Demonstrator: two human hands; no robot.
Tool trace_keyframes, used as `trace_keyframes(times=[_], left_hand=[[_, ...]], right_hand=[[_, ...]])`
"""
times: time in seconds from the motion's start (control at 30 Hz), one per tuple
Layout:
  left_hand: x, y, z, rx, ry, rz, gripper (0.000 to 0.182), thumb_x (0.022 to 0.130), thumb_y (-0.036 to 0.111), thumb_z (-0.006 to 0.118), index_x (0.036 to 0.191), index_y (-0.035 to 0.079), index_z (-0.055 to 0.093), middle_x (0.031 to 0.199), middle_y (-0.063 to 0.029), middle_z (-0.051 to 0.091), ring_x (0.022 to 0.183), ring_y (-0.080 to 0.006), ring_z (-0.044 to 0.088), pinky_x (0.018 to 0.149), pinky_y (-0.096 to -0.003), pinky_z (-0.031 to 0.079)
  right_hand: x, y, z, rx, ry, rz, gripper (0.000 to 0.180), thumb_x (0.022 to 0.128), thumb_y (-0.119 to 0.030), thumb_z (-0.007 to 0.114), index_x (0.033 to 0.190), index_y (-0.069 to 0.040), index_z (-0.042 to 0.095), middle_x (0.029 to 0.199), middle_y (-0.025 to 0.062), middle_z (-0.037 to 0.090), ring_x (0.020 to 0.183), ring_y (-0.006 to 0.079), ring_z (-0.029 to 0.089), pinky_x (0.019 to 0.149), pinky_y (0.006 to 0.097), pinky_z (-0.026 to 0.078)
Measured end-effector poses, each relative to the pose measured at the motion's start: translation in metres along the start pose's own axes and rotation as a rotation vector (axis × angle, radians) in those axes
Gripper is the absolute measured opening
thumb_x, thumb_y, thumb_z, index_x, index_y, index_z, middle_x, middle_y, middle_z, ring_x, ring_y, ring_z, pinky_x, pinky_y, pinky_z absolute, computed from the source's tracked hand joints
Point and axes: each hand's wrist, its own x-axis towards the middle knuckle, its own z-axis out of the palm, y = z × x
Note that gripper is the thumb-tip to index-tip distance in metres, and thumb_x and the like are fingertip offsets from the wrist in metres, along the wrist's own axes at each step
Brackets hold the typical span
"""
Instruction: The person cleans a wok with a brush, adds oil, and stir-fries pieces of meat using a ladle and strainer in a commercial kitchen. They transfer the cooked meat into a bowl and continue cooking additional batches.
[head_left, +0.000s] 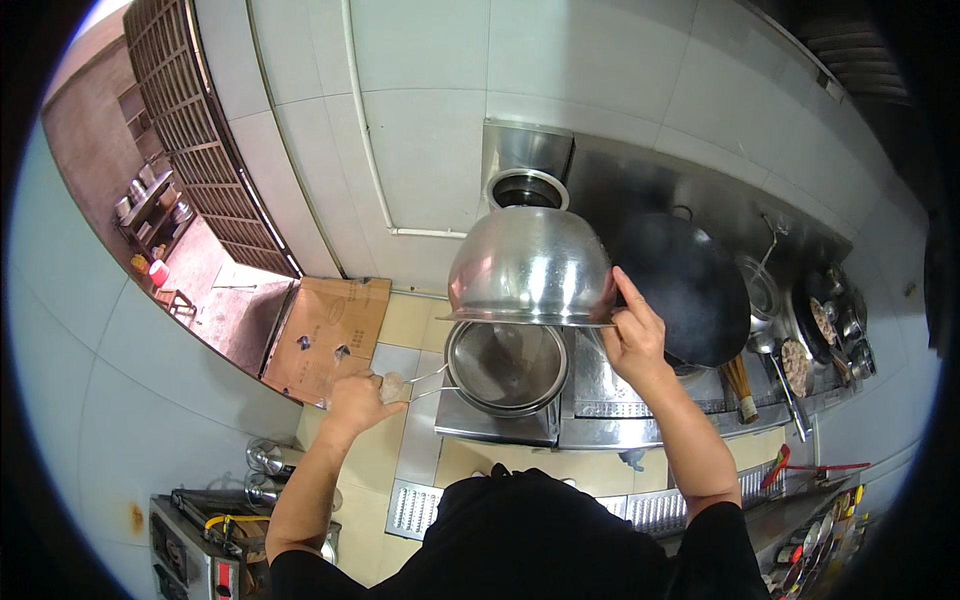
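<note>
My left hand (358, 403) grips the handle (393, 388) of a wire-mesh strainer (510, 364). The strainer sits over a round metal pot (517, 410) on the steel counter, and the pot's contents are hidden. With my right hand (636, 336) I hold a large stainless-steel bowl (536, 262) by its right rim. The bowl is tipped over so that its rounded underside shows, with its rim just above the far side of the strainer. Its inside is out of sight.
Right of the bowl a black wok (679, 289) stands tilted on the range. Behind it is a pot of dark liquid (529, 191). A bamboo wok brush (739, 386), a ladle (787, 394) and a plate of food (795, 367) lie farther right. Flattened cardboard (330, 330) covers floor by the doorway.
</note>
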Motion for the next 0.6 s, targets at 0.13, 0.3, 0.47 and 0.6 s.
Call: trace_keyframes(times=[0.13, 0.3, 0.47, 0.6], left_hand=[[-0.002, 0.009, -0.003, 0.061, -0.041, -0.017, 0.060, 0.068, 0.060, 0.083, 0.092, 0.004, 0.077, 0.089, -0.0144, 0.073, 0.086, -0.0311, 0.071, 0.077, -0.0407, 0.056], [0.002, 0.008, -0.004, -0.009, -0.054, -0.110, 0.062, 0.067, 0.060, 0.083, 0.092, 0.004, 0.077, 0.086, -0.0147, 0.073, 0.089, -0.0305, 0.071, 0.077, -0.0411, 0.056], [0.004, 0.005, -0.006, 0.049, -0.026, -0.029, 0.063, 0.068, 0.062, 0.082, 0.092, 0.004, 0.077, 0.085, -0.0148, 0.074, 0.085, -0.0314, 0.072, 0.077, -0.0422, 0.056], [0.005, 0.006, -0.004, 0.103, -0.220, -0.078, 0.071, 0.067, 0.066, 0.080, 0.099, 0.003, 0.074, 0.098, -0.0153, 0.075, 0.086, -0.0333, 0.073, 0.077, -0.0434, 0.057]], right_hand=[[0.020, -0.006, -0.015, -0.023, 0.048, -0.086, 0.026, 0.069, 0.006, 0.074, 0.064, 0.003, 0.048, 0.135, 0.0344, 0.060, 0.102, 0.0413, 0.073, 0.078, 0.0394, 0.063], [0.039, -0.012, -0.032, -0.070, 0.092, -0.160, 0.022, 0.069, 0.010, 0.068, 0.063, 0.004, 0.048, 0.134, 0.0356, 0.060, 0.109, 0.0436, 0.070, 0.076, 0.0390, 0.064], [0.054, -0.014, -0.045, -0.074, 0.151, -0.218, 0.023, 0.068, 0.012, 0.067, 0.063, 0.003, 0.047, 0.132, 0.0366, 0.060, 0.115, 0.0459, 0.068, 0.076, 0.0398, 0.065], [0.064, -0.015, -0.056, -0.085, 0.186, -0.285, 0.023, 0.067, 0.012, 0.068, 0.064, 0.003, 0.047, 0.132, 0.0368, 0.060, 0.117, 0.0468, 0.067, 0.076, 0.0399, 0.064]])
